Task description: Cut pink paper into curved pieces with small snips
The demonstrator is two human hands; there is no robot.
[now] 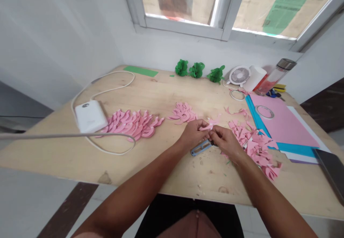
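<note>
Plywood table (150,166); hands (209,136) pinching pink paper (211,124); white power bank (90,116) logo illegible.

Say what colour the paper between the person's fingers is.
Pink: the paper shows best in the head view.

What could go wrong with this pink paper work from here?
The blue-handled snips lie right under the left hand and right hand, so a slip might nick a finger. The thin pink paper piece pinched between both hands could tear. The loose pile of pink paper cutouts beside the right forearm might get brushed out of place.
</note>
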